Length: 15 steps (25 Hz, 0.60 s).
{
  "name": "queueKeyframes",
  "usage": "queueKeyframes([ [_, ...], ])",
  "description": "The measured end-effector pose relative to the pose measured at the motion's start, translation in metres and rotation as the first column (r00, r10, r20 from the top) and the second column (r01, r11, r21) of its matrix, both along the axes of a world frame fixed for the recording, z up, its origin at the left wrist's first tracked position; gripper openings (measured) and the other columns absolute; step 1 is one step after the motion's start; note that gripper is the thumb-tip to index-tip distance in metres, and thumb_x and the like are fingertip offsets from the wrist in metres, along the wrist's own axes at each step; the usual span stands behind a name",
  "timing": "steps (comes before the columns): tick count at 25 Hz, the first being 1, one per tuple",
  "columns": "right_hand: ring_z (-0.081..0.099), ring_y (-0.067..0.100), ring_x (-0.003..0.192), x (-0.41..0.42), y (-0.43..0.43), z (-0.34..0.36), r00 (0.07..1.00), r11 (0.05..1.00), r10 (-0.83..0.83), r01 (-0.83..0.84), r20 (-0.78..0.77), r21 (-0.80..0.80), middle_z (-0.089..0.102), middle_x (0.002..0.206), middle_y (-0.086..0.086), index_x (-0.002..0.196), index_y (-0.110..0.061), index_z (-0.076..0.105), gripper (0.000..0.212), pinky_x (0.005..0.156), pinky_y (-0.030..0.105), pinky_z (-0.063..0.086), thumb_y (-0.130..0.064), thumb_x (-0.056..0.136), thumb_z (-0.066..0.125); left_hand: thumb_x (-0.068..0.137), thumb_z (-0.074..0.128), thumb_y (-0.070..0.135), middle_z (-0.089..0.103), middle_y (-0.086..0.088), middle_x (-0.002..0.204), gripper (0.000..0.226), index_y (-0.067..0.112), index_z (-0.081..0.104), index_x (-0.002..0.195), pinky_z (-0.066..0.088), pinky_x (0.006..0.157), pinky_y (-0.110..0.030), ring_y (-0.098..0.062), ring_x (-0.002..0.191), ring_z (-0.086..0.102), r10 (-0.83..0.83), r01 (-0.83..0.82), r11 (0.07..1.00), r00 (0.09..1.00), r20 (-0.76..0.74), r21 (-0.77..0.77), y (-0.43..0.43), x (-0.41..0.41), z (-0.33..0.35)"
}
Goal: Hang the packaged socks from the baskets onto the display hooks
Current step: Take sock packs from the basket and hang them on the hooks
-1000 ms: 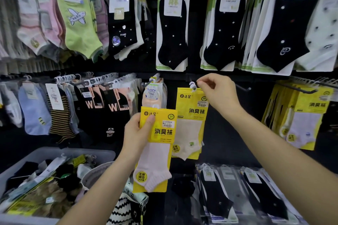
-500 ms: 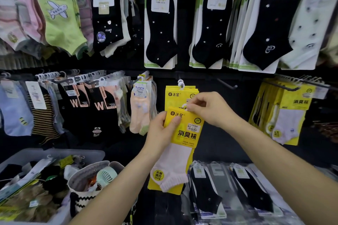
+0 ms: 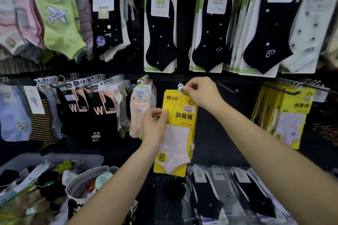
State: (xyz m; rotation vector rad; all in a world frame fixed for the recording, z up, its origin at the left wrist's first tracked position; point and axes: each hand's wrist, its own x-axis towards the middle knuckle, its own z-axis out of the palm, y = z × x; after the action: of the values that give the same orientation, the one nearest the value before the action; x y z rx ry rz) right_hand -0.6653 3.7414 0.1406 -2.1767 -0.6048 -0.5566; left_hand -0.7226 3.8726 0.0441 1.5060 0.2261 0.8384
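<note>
Both hands are on one yellow sock package [image 3: 180, 115]. The left hand [image 3: 155, 126] grips its left edge at mid-height, thumb curled over the front of the card. The right hand [image 3: 199, 93] pinches the top right corner beside the white hanger loop [image 3: 180, 87].

The package is a bright yellow card with black characters, a small price label and a pale pink ankle sock across its lower half, plus a round yellow sticker near the bottom left. It stands upright with its long axis vertical, loop at the top. More yellow cards of the same kind sit directly behind it. Whether the loop is over a hook cannot be told.

It hangs in the middle row of the display, between peach socks [image 3: 137, 115] on its left and a bare hook [image 3: 227, 87] on its right. A clear bin [image 3: 54, 159] and a round basket [image 3: 87, 179] sit at lower left.
</note>
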Motion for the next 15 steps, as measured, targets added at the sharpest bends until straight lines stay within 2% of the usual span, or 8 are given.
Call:
queueKeyframes([
  [4,0.056,0.006,0.073,0.012,0.003,0.0,0.999,1.0,-0.008,0.008,-0.043,-0.011,0.06,0.078,-0.012,0.076,-0.026,0.067,0.013,0.062,0.026,0.049,-0.033,0.087,0.063,0.086,0.064,0.021,0.056,0.007,0.086,0.017,0.014,0.054,0.098,0.044,0.068,-0.025,-0.01,0.078,0.054,-0.008,0.006,0.999,0.997,-0.079,-0.032,0.01,0.006,-0.014],
  [7,0.057,0.007,0.07,0.02,0.006,0.001,0.997,1.0,-0.026,0.025,-0.071,-0.012,0.062,0.077,-0.009,0.07,-0.029,0.064,0.017,0.062,0.028,0.05,-0.032,0.087,0.063,0.086,0.065,0.019,0.056,0.003,0.091,0.027,0.008,0.052,0.108,0.046,0.069,-0.022,-0.01,0.083,0.055,-0.049,0.049,0.999,0.993,-0.112,-0.003,0.01,0.014,-0.011],
  [9,0.057,0.007,0.07,0.022,0.008,0.001,0.997,0.999,-0.04,0.039,-0.065,-0.018,0.061,0.076,-0.01,0.073,-0.028,0.065,0.015,0.063,0.028,0.05,-0.031,0.087,0.062,0.086,0.064,0.018,0.056,0.0,0.099,0.034,0.008,0.05,0.115,0.05,0.077,-0.027,-0.013,0.089,0.057,-0.083,0.088,0.996,0.988,-0.128,0.033,0.006,0.019,-0.007],
  [13,0.057,0.007,0.073,0.024,0.006,0.0,0.998,1.0,-0.027,0.027,-0.049,-0.001,0.06,0.076,-0.012,0.075,-0.027,0.067,0.013,0.062,0.026,0.048,-0.031,0.087,0.063,0.089,0.06,0.018,0.057,0.004,0.1,0.034,0.013,0.05,0.12,0.049,0.083,-0.03,-0.011,0.095,0.055,-0.091,0.105,0.99,0.985,-0.149,0.091,-0.002,0.029,-0.006],
  [15,0.056,0.007,0.075,0.024,0.003,-0.005,0.999,0.999,-0.033,0.033,-0.014,0.011,0.059,0.076,-0.013,0.08,-0.027,0.067,0.009,0.061,0.024,0.046,-0.028,0.087,0.062,0.09,0.058,0.019,0.059,0.0,0.109,0.035,0.012,0.051,0.124,0.048,0.088,-0.032,-0.012,0.1,0.054,-0.084,0.103,0.989,0.983,-0.16,0.111,-0.004,0.033,-0.008],
])
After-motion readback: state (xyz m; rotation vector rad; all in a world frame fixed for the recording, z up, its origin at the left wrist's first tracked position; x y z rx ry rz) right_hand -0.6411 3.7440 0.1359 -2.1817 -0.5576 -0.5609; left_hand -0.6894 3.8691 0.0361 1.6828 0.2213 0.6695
